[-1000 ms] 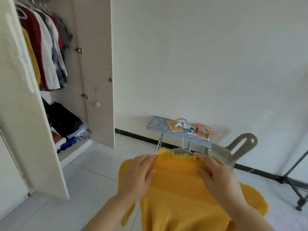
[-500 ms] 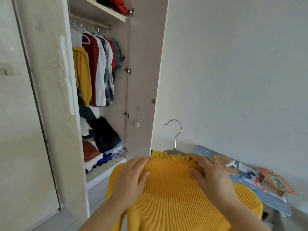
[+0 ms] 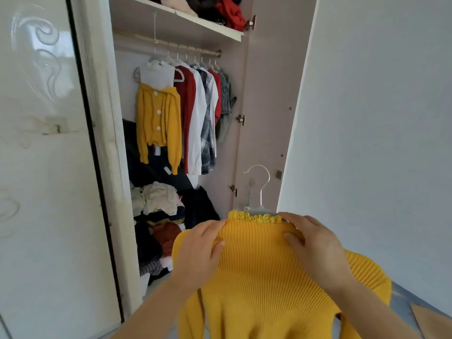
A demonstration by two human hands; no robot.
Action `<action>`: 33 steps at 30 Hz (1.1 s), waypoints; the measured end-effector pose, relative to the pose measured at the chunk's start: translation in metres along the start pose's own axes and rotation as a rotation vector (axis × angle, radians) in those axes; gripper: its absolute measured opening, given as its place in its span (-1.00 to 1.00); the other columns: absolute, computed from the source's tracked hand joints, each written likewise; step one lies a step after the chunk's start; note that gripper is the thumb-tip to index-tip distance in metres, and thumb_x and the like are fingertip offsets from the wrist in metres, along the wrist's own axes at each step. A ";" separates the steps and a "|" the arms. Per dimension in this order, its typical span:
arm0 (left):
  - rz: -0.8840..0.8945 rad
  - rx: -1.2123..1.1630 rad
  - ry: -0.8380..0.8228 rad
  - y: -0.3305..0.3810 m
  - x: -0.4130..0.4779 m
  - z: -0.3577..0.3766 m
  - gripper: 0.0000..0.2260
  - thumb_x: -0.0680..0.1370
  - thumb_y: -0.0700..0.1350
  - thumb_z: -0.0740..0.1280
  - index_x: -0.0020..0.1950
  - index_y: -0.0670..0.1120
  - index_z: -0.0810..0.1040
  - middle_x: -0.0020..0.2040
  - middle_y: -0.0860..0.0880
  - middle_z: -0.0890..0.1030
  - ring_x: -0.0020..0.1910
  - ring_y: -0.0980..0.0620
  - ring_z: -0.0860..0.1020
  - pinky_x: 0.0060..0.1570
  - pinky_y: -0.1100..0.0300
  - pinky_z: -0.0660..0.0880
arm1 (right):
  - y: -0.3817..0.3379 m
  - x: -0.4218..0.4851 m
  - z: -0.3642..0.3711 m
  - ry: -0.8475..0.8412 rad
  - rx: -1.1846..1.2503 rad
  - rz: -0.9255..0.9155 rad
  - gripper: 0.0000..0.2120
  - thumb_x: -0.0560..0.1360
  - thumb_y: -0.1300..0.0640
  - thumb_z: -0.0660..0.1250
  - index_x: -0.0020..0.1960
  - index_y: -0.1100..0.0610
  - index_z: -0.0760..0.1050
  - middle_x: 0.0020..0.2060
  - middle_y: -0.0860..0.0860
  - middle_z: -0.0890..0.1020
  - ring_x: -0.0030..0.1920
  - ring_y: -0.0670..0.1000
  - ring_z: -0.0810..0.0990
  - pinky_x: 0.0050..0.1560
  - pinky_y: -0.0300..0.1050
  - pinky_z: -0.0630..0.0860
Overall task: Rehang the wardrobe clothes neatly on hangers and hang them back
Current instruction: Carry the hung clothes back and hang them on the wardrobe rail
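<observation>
A ribbed yellow sweater with a frilled collar sits on a white hanger whose metal hook sticks up above the neck. My left hand grips the sweater's left shoulder and my right hand grips its right shoulder, holding it up in front of the open wardrobe. Inside, the rail carries several hung garments: a yellow cardigan, red, white and plaid tops. The hanger's body is hidden inside the sweater.
A heap of loose clothes lies on the wardrobe floor. The shelf above the rail holds folded and bunched clothes. The open wardrobe door stands to the right, the shut door to the left. A blue board edge shows at bottom right.
My view has turned left and up toward the wardrobe, which has come nearer. Both hands keep the same grip on the sweater's shoulders, carrying it closer to the rail.
</observation>
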State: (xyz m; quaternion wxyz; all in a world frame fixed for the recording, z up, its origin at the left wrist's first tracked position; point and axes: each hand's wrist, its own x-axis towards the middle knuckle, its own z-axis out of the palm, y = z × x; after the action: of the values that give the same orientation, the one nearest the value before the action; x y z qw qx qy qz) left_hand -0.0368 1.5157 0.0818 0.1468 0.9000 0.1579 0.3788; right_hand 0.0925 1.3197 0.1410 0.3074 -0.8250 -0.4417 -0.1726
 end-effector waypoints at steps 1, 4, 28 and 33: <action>-0.008 0.009 0.011 -0.007 0.013 0.007 -0.61 0.57 -0.05 0.23 0.40 0.00 0.33 0.29 0.05 0.45 0.28 0.12 0.36 0.24 0.34 0.10 | 0.006 0.016 0.007 -0.001 0.003 -0.015 -0.65 0.53 0.14 0.27 0.28 -0.10 0.44 -0.06 -0.19 0.48 -0.15 -0.16 0.45 -0.18 -0.35 0.36; -0.025 0.025 0.043 -0.035 0.055 0.028 -0.61 0.56 -0.05 0.24 0.39 0.01 0.34 0.28 0.05 0.46 0.27 0.12 0.36 0.24 0.31 0.13 | 0.023 0.067 0.032 -0.001 0.009 -0.048 -0.66 0.54 0.13 0.26 0.29 -0.09 0.42 -0.03 -0.14 0.52 -0.13 -0.14 0.46 -0.15 -0.32 0.37; -0.233 0.213 0.314 -0.308 0.375 0.077 -0.61 0.57 -0.05 0.23 0.40 0.07 0.30 0.30 0.11 0.41 0.22 0.22 0.33 0.27 0.24 0.29 | 0.027 0.519 0.262 -0.061 0.143 -0.501 -0.65 0.52 0.12 0.29 0.30 -0.01 0.45 0.09 0.02 0.58 0.02 0.06 0.58 -0.02 -0.09 0.49; -0.276 0.317 0.366 -0.347 0.432 0.050 -0.61 0.57 -0.05 0.23 0.40 0.07 0.30 0.31 0.09 0.41 0.26 0.13 0.36 0.28 0.20 0.30 | -0.002 0.609 0.296 -0.028 0.214 -0.622 -0.63 0.53 0.11 0.27 0.33 -0.04 0.41 0.12 -0.02 0.56 0.07 0.02 0.55 0.01 -0.13 0.44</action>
State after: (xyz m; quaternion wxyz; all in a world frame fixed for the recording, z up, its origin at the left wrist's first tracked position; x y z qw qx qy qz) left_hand 0.2256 1.9943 0.1893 0.0237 0.7983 0.3603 0.4820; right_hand 0.4298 1.8946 0.2581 0.3190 -0.6158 -0.6923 -0.1994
